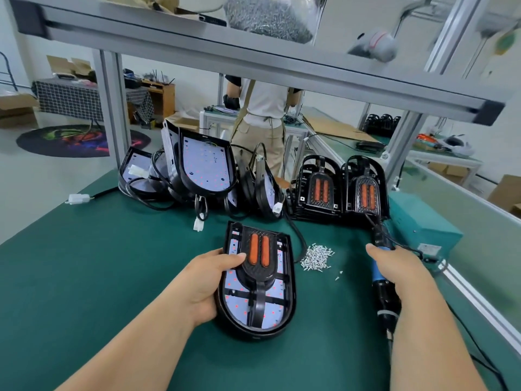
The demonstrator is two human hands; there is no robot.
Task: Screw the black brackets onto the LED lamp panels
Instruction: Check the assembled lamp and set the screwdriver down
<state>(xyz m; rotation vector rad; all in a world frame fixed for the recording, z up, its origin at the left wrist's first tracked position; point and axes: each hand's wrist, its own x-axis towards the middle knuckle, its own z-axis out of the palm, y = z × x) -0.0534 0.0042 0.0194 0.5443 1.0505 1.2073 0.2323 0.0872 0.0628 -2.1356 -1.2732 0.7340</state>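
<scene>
green workbench (112,249), aluminium frame (253,60), round rug (70,141), white walls (197,74)

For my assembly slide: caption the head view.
Left hand holds a lamp panel with its black bracket; right hand grips the electric screwdriver.

I see bright, even light from above — soft shadows on the green mat (112,263). The LED lamp panel (272,307) at centre is sharp; the hanging grey object (377,45) at 1 o'clock is smeared, the aluminium beam (253,60) bows.
</scene>
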